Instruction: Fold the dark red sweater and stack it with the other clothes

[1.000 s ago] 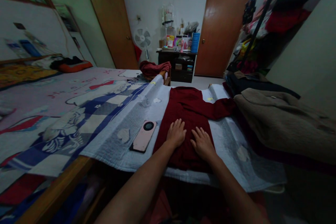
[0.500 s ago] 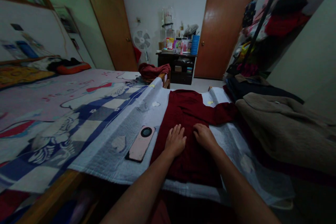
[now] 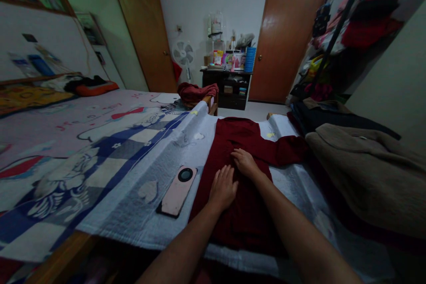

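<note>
A dark red long-sleeved top (image 3: 244, 217) lies spread on a pale blue cloth (image 3: 140, 226), one sleeve stretching to the right. My left hand (image 3: 223, 188) rests flat on the left half of the top, its fingers extended and pointing away from me. Slightly farther off and to the right, my right hand (image 3: 244, 162) lies on the top with fingers stretched toward the left. Neither hand grips the fabric. A pink phone (image 3: 176, 191) with a round black camera ring lies on the cloth, left of the top.
A brown-grey coat (image 3: 362, 173) and dark folded clothes (image 3: 339, 117) are piled at the right. The bed (image 3: 66, 115) with a patterned sheet stretches along the left. A reddish bundled cloth (image 3: 196, 94) sits by the wooden rail. Farther back stand a fan (image 3: 183, 53) and a black cabinet (image 3: 226, 91).
My right hand has slid left across the top, closer to my left hand. My left hand stays at about the same place on the fabric. The view has shifted slightly.
</note>
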`<action>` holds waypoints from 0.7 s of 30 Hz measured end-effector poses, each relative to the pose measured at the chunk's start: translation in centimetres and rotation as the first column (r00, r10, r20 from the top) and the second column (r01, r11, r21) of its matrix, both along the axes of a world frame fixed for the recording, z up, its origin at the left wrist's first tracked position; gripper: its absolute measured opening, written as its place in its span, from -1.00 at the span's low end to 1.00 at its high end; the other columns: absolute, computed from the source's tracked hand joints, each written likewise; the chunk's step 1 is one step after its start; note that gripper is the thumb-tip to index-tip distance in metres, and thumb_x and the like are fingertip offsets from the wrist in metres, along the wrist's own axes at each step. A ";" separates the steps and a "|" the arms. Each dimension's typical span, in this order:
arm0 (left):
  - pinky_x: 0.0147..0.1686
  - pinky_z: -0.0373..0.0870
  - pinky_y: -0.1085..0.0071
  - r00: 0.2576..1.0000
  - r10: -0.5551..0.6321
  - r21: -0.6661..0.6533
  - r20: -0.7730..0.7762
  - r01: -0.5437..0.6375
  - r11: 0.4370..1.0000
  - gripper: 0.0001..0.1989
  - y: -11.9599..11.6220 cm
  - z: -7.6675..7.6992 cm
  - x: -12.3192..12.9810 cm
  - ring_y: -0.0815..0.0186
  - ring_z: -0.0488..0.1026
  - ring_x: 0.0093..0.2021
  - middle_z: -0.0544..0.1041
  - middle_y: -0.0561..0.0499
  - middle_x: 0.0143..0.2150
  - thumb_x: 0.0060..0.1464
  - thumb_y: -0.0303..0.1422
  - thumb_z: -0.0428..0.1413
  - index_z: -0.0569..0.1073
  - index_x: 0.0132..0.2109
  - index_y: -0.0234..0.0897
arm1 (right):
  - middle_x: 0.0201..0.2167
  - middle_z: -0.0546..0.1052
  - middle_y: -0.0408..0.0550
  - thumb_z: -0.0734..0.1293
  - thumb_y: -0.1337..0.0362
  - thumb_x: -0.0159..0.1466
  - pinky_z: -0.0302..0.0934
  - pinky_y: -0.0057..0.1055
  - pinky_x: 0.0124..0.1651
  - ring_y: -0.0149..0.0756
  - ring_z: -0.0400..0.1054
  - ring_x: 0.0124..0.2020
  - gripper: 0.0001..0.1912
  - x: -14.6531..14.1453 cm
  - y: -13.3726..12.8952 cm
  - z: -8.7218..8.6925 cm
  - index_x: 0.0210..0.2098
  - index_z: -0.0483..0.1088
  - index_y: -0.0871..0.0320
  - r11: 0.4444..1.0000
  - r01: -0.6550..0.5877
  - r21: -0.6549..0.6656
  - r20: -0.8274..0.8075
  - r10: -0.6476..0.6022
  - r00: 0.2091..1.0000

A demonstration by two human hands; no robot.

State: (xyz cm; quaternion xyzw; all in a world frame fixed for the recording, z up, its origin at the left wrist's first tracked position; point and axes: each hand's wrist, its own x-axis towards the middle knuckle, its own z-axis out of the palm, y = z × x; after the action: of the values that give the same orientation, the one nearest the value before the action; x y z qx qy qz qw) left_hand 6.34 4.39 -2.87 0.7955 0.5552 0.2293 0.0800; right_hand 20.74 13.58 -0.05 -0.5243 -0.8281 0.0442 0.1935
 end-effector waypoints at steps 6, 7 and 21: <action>0.27 0.18 0.23 0.943 0.073 -0.053 0.326 -0.059 0.997 -0.62 2.0 1.3 -1.0 0.24 0.28 0.23 0.38 -0.17 0.20 0.17 -0.44 -0.10 0.36 0.11 -0.34 | 0.25 0.31 0.00 0.12 0.31 0.37 -0.03 -0.14 0.29 -0.16 0.10 0.29 -0.60 -0.3 -0.9 -1.4 0.15 0.36 0.08 0.999 0.049 -0.020 0.053 -0.048 0.997; 0.27 0.18 0.24 0.935 0.079 -0.039 0.346 -0.070 0.997 -0.62 2.9 1.7 -1.2 0.25 0.29 0.22 0.38 -0.17 0.19 0.15 -0.47 -0.10 0.37 0.09 -0.34 | 0.24 0.31 0.00 0.12 0.31 0.37 -0.03 -0.15 0.29 -0.16 0.10 0.29 -0.60 -0.3 -1.0 -1.4 0.15 0.36 0.07 0.999 0.050 -0.017 0.051 -0.049 0.997; 0.27 0.14 0.36 0.988 0.097 -0.022 -0.117 -0.100 0.995 -0.52 19.2 2.6 -1.8 0.26 0.21 0.29 0.31 -0.20 0.28 0.13 -0.63 -0.13 0.32 0.19 -0.44 | 0.25 0.31 -0.06 0.14 0.31 0.35 -0.07 -0.12 0.33 -0.16 0.09 0.30 -0.60 -0.3 -1.0 -1.6 0.15 0.36 0.05 0.996 0.080 -0.040 -0.021 -0.081 0.997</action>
State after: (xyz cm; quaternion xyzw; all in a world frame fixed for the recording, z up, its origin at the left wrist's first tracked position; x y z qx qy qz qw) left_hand 4.52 23.56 -0.26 0.7779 0.6006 0.1786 0.0473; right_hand 20.39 12.57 -1.67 -0.5604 -0.8031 0.0584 0.1941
